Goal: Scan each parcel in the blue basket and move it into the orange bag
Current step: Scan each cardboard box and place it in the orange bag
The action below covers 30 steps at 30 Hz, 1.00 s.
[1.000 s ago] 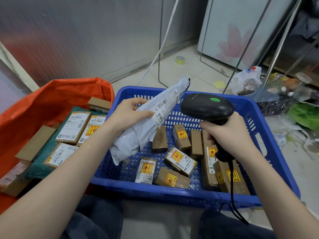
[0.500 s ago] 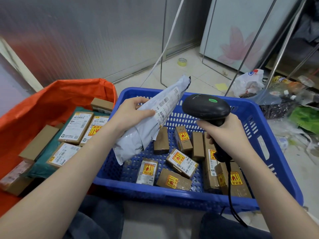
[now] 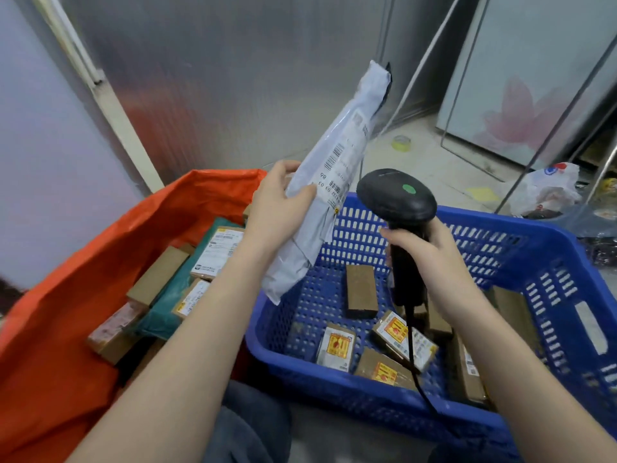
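Your left hand (image 3: 278, 208) grips the grey mailer parcel (image 3: 329, 182) near its lower half and holds it tilted up above the blue basket (image 3: 521, 259), while your right hand (image 3: 422, 248) is wrapped round the handle of the black scanner (image 3: 397, 195), whose head sits just beside the parcel's barcode label. Small brown boxes (image 3: 362, 290) lie on the basket floor below, and the orange bag (image 3: 70, 329) at your left holds more boxes. That parcel is a long, crumpled plastic pouch with printed barcodes.

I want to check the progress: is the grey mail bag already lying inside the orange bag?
No, the left hand holds the grey mail bag up in the air beside the scanner.
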Tool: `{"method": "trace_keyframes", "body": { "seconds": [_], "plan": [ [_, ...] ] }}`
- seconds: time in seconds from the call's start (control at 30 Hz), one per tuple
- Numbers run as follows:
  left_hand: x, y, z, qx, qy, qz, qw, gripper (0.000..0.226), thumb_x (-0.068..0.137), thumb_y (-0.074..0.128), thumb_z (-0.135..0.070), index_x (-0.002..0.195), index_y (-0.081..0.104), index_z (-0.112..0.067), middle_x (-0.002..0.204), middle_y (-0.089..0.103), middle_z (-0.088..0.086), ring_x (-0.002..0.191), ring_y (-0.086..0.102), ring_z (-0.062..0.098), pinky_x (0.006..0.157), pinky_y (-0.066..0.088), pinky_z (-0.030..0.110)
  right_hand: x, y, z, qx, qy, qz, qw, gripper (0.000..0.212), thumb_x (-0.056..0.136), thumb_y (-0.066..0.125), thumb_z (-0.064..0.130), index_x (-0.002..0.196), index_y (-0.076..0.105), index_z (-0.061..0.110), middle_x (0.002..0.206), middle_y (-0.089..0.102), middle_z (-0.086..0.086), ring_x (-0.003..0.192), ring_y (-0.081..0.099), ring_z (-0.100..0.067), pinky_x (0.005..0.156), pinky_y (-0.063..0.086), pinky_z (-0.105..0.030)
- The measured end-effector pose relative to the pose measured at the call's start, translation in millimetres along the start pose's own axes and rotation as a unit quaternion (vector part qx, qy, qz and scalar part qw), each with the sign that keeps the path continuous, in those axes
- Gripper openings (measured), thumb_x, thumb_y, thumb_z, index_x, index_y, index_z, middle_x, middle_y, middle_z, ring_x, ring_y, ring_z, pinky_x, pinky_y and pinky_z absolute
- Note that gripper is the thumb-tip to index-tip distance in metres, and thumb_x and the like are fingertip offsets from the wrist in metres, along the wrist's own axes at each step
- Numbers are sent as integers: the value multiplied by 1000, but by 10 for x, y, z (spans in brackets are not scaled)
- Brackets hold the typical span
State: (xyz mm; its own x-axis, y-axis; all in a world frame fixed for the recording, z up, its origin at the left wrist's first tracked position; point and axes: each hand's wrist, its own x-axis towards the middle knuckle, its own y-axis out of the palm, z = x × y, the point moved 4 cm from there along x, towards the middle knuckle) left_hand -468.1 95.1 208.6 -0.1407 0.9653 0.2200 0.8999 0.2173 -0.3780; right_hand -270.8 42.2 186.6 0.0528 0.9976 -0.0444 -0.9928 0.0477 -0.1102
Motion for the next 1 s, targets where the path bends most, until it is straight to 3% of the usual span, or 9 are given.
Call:
{"method": "trace_keyframes", "body": {
  "seconds": [0.13,0.3,0.5,0.57,0.67,0.73,0.8,0.9,1.0],
  "plan": [
    [48,-557,234,50,8,-22,998,25,89,61,-12,112,61,-19,104,63,-7,100,59,12,88,44,26,12,379,-80,-6,12,34,999,18,85,67,18,100,59,11,70,57,-4,64,56,-17,66,44,-33],
    [-101,-1235,1074,102,-81,-51,990,22,91,61,-17,112,62,-23,109,64,-7,105,60,17,96,47,42,131,950,-229,-7,37,75,996,23,86,67,19,107,58,18,82,59,-1,69,58,-13,65,44,-23],
    [-362,-1118,2066,27,-244,-73,967,42,94,57,-11,134,47,-10,118,58,3,100,54,15,84,41,28,297,1405,-565,-18,85,109,990,11,88,64,15,91,58,23,69,55,-4,55,55,-12,51,45,-17],
    [-426,-904,2292,-19,-301,-56,952,42,96,54,-15,136,44,-13,107,60,5,87,54,18,78,44,33,308,1429,-707,-18,107,105,989,10,87,64,13,89,58,22,65,54,-5,53,54,-12,52,46,-20],
    [-470,-631,2463,-28,-333,-20,942,36,98,48,-16,134,47,-15,97,58,1,78,53,14,68,40,24,308,1355,-872,-3,140,86,986,7,86,64,12,91,60,15,66,54,-7,60,55,-19,62,47,-32],
    [-442,-519,2482,51,-313,46,947,42,99,46,-24,140,45,-13,129,57,5,112,55,20,90,40,26,313,1256,-918,3,156,77,985,7,87,63,13,93,60,12,66,54,-8,60,55,-21,61,46,-34],
    [-393,-488,2412,152,-289,90,941,57,98,47,-38,148,35,-12,156,28,9,143,27,26,113,23,36,326,1138,-906,9,165,65,984,7,87,62,13,93,58,10,64,54,-8,57,53,-21,57,45,-33],
    [-332,-516,2047,137,-269,89,949,75,91,54,-51,153,21,-22,162,5,4,149,5,22,117,12,43,328,926,-785,-3,154,54,987,8,87,62,13,88,55,9,60,52,-7,56,52,-22,57,43,-33],
    [-235,-495,1487,90,-192,68,975,72,90,59,-45,151,26,-26,161,12,-1,148,10,14,117,14,37,276,644,-567,-33,125,52,990,11,87,62,13,81,53,11,54,51,-4,51,51,-20,52,42,-31]
  ]
}}
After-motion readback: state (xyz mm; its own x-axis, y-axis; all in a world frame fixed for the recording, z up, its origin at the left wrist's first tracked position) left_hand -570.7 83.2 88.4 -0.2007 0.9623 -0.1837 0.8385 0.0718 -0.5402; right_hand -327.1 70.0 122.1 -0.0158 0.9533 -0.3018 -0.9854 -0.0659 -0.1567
